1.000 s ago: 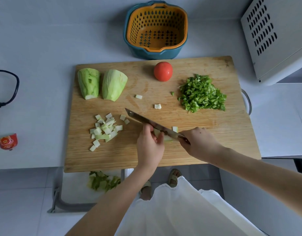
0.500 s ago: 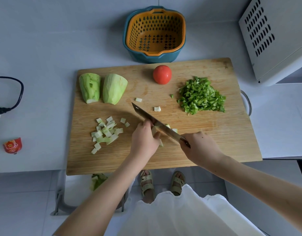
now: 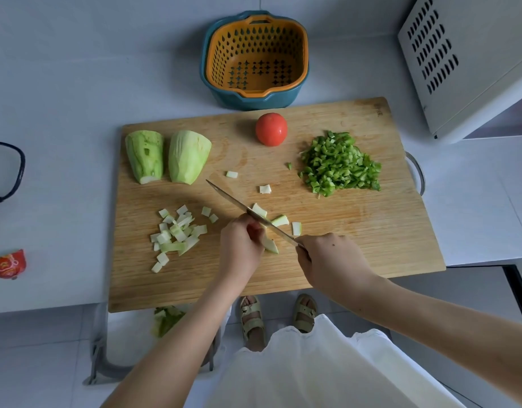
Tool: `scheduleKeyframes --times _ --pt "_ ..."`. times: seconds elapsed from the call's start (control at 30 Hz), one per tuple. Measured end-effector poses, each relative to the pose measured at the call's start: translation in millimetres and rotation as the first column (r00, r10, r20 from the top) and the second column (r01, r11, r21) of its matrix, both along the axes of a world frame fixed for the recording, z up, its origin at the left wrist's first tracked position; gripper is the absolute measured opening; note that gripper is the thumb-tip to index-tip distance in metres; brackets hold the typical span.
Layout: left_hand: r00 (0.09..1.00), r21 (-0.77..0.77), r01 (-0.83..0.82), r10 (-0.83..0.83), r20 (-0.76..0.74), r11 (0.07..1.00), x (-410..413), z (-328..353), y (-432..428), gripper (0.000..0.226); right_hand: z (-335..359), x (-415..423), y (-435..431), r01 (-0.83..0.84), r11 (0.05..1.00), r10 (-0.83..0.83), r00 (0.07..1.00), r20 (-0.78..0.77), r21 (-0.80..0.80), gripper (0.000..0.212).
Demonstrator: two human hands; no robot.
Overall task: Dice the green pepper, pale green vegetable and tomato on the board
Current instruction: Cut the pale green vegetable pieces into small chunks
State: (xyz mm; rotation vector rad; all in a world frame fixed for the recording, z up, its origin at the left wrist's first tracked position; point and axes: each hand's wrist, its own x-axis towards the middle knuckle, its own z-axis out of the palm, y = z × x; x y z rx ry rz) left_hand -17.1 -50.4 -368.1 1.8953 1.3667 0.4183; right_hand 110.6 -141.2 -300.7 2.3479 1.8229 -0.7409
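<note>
On the wooden board (image 3: 356, 245) my right hand (image 3: 330, 260) grips a knife (image 3: 242, 207), its blade slanting up-left. My left hand (image 3: 242, 248) holds a strip of pale green vegetable (image 3: 270, 245) against the board right beside the blade. Cut pieces (image 3: 280, 220) lie just past the blade. A heap of pale dice (image 3: 177, 234) sits left of my hands. Two large uncut pale green vegetable chunks (image 3: 168, 156) stand at the board's far left. A whole tomato (image 3: 271, 129) rests at the far edge, and diced green pepper (image 3: 340, 164) is piled at the right.
An orange colander in a blue basin (image 3: 255, 58) stands behind the board. A white vented appliance (image 3: 465, 63) fills the far right. A red packet (image 3: 9, 263) and black cable (image 3: 9, 172) lie on the counter at left. A bin with green scraps (image 3: 165, 319) sits below the board.
The knife has shifted along the strip and more small pale pieces lie beside the blade. My left hand stayed on the strip. The camera moved, so the board sits lower in view.
</note>
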Motion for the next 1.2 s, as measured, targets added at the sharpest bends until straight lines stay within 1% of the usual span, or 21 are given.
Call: scheduleKeyframes --times 0.07,0.13,0.2,0.3,0.5,0.63,0.73,0.9,0.97,1.07,1.2 --pt "1.000 -0.008 0.002 -0.002 0.013 1.000 0 1 0 0.016 -3 -3 2 0.012 1.000 -0.012 1.000 -0.004 -0.004 0.021" --pt "1.000 -0.022 -0.010 0.011 0.019 1.000 0 0 0 0.013 -11 -6 8 0.034 0.999 -0.035 0.999 -0.031 -0.021 0.022" --pt "1.000 -0.029 -0.015 0.016 0.027 0.999 1 1 0 0.015 -19 -6 15 0.053 0.998 -0.055 0.996 -0.065 -0.033 0.023" --pt "0.999 -0.023 -0.002 0.003 0.049 1.000 0 1 -1 0.019 -17 -1 14 0.072 0.997 -0.075 0.993 -0.094 -0.035 0.032" --pt "0.997 0.054 0.049 -0.052 0.051 0.997 -4 -7 -1 0.006 4 5 -4 0.041 0.998 -0.043 0.998 -0.049 -0.038 0.027" --pt "0.996 0.054 0.037 -0.041 0.076 0.998 -4 -9 -1 0.006 -7 3 5 0.021 0.999 -0.022 0.999 -0.023 -0.045 0.025" --pt "0.995 0.047 0.034 -0.038 0.091 0.998 -5 -11 -1 0.010 -20 2 9 0.029 0.999 -0.030 0.999 -0.044 -0.040 0.025" --pt "0.987 0.240 0.128 -0.148 0.067 0.962 -11 -15 -2 0.018 -4 7 -4 0.018 1.000 -0.018 0.998 -0.054 -0.008 0.024" --pt "0.983 0.258 0.145 -0.168 0.069 0.955 -13 -19 -2 0.018 -1 8 -7 0.011 1.000 -0.012 0.999 -0.035 -0.021 0.024" --pt "0.983 0.263 0.124 -0.154 0.099 0.957 -13 -23 -4 0.016 -8 5 -1 0.000 0.999 0.000 1.000 -0.010 -0.043 0.024" --pt "0.984 0.236 0.105 -0.135 0.115 0.966 -13 -25 -5 0.013 -19 4 6 0.011 0.999 -0.012 1.000 -0.020 -0.048 0.027"
